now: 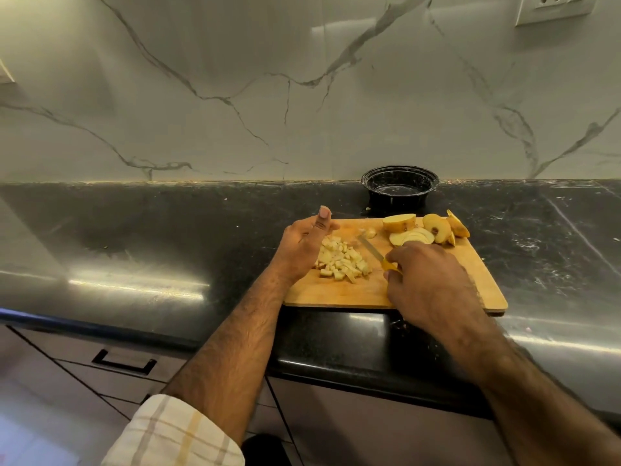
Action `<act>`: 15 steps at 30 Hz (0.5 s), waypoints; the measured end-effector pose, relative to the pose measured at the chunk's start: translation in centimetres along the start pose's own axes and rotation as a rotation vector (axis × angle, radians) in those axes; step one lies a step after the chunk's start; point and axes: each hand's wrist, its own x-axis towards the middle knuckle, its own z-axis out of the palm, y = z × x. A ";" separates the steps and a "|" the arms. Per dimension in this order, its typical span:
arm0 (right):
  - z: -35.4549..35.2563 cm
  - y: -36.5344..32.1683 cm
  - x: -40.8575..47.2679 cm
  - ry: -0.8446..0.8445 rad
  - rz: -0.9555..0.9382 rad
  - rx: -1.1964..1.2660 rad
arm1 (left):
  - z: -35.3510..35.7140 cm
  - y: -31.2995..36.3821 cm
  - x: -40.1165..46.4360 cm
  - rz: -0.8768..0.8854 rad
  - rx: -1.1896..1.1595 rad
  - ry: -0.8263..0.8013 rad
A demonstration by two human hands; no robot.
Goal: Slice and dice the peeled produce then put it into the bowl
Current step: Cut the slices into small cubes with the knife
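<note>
**Chopping station, centre right of frame**

Rectangular wooden cutting board (437,284) on dark polished stone counter (168,230). Heap of pale diced produce cubes (342,260) at board's left, beside left hand (304,245), fingers relaxed, thumb raised, holding nothing. Right hand (426,280) curled round yellow-handled small knife (379,255). Slices and halves of yellow produce (425,230) at board's upper right. Round black plastic bowl (400,186) just above board, against marble-patterned wall.

Cutting board (336,290), centre right of frame: light tan wood. Diced pieces (342,260) on it: pale yellow. Larger cut pieces (420,227), upper right of board: pale yellow flesh, golden-brown edges. Knife (379,255): yellow handle, silver blade. Bowl (400,183): glossy black. Countertop (168,230): black, pale flecks. Wall (268,79): white, grey veining. Sleeve (174,435), lower left: cream, yellow and grey check.
</note>
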 end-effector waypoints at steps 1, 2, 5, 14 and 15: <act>-0.1 -0.1 0.5 -0.010 0.013 -0.010 | -0.2 0.1 0.0 -0.005 -0.064 -0.006; -0.1 -0.2 0.9 -0.029 0.014 -0.015 | -0.4 0.3 0.1 -0.008 -0.129 -0.003; 0.3 -0.5 1.6 -0.062 -0.034 0.014 | -0.9 0.3 0.2 -0.003 -0.220 0.069; 0.6 -0.8 3.3 -0.033 -0.028 0.010 | -0.9 -0.4 0.6 -0.115 -0.175 0.193; 0.7 -1.0 3.3 -0.050 -0.043 0.024 | -0.8 -0.3 0.5 -0.107 -0.183 0.168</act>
